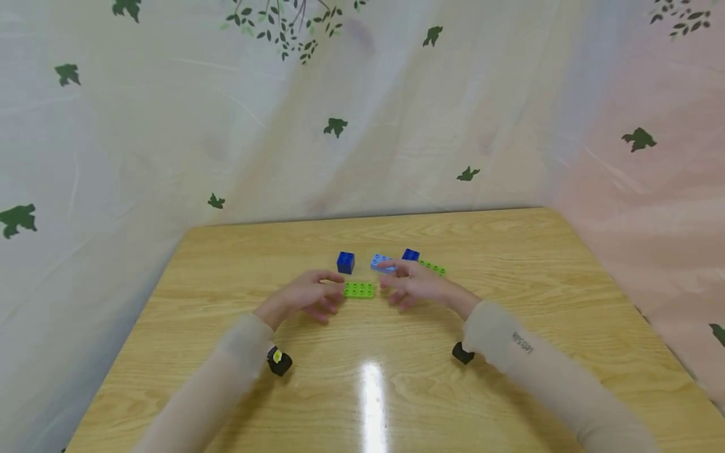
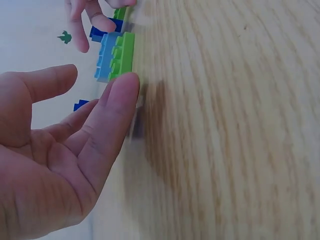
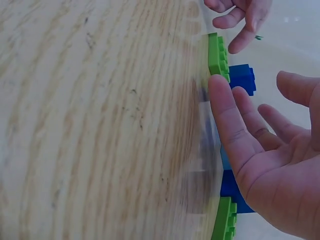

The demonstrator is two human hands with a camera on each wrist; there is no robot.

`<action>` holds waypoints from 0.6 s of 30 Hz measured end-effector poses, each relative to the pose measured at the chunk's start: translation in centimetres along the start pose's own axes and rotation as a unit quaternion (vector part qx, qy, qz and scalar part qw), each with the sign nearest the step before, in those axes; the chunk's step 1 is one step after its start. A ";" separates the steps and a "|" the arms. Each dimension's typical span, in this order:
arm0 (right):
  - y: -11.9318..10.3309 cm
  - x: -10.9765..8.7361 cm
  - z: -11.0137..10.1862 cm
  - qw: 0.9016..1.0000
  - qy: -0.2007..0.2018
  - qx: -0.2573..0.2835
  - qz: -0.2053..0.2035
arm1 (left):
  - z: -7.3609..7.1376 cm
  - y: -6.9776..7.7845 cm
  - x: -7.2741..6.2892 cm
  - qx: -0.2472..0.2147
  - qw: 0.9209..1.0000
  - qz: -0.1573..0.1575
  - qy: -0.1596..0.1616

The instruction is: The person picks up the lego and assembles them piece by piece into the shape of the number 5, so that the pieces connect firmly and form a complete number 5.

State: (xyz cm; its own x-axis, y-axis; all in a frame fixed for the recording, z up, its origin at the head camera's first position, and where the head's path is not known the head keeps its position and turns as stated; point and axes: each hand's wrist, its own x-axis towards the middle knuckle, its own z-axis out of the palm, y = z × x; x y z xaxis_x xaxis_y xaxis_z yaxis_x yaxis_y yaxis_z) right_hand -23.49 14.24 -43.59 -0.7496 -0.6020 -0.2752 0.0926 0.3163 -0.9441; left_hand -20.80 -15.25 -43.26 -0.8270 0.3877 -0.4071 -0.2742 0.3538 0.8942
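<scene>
My left hand (image 1: pixel 308 294) hovers at the left end of a green toy building brick (image 1: pixel 359 290), fingers spread and loosely bent. On the brick's other side is my right hand (image 1: pixel 416 284), its fingers extended and holding nothing. Behind the green brick stand a dark blue brick (image 1: pixel 345 262) and a light blue brick (image 1: pixel 381 262), the latter partly covered by my right hand. Another dark blue brick (image 1: pixel 410 255) and a second green brick (image 1: pixel 433 267) lie beyond that hand. In the left wrist view, my fingertips (image 2: pixel 125 87) overlap the near green brick's end; contact is unclear.
The bricks lie on a wood-grain table (image 1: pixel 362 352). A pale cloth (image 1: pixel 255 126) with green leaf prints hangs behind it and at the sides. Small black devices (image 1: pixel 463 353) are at both wrists.
</scene>
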 end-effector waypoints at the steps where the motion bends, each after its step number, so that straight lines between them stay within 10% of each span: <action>1: 0.1 0.0 0.1 1.000 -0.003 0.000 0.003 | 0.1 0.0 0.0 0.002 1.000 0.001 0.000; 18: 0.8 -0.3 0.2 0.997 -0.003 -0.031 0.065 | 2.5 -0.3 1.3 -0.006 1.000 -0.006 -0.020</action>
State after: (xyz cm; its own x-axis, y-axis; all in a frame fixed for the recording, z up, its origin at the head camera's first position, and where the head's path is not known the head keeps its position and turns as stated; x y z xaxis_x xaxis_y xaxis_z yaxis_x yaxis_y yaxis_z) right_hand -23.05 14.56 -44.30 -0.7304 -0.5563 -0.3962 0.1480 0.4374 -0.8870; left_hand -20.57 -12.76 -44.51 -0.8032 0.4176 -0.4248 -0.2901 0.3487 0.8912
